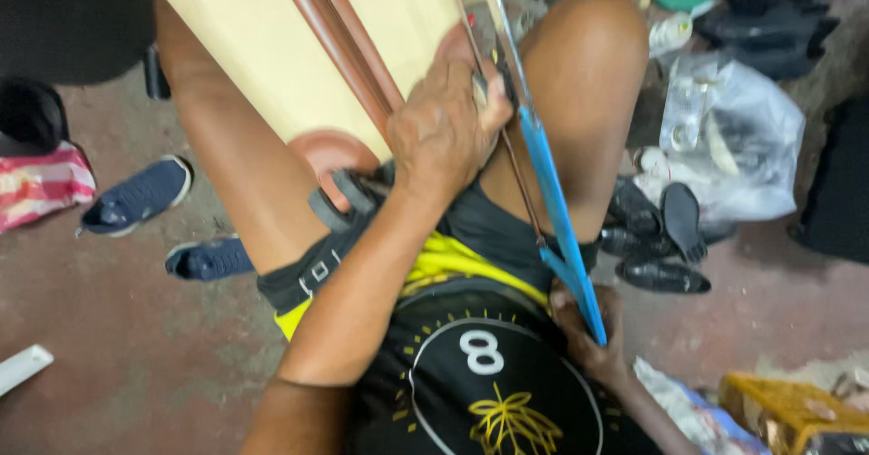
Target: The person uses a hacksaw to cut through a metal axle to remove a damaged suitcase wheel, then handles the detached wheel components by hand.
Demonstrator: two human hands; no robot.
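The cream suitcase (272,47) lies across the knees in the upper left of the frame. At the centre, the left hand (444,134) grasps its edge just beside the blue saw (552,192), so a slipping blade could cut these fingers. At lower right, the right hand (588,337) is clenched on the saw handle.

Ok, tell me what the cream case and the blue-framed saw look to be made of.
Cream case: probably hard moulded plastic, with a smooth, faintly glossy shell and brown trim. Blue-framed saw: looks like painted metal, a thin rigid bar with a bright, even blue coat; the blade near the left hand is too blurred to judge.
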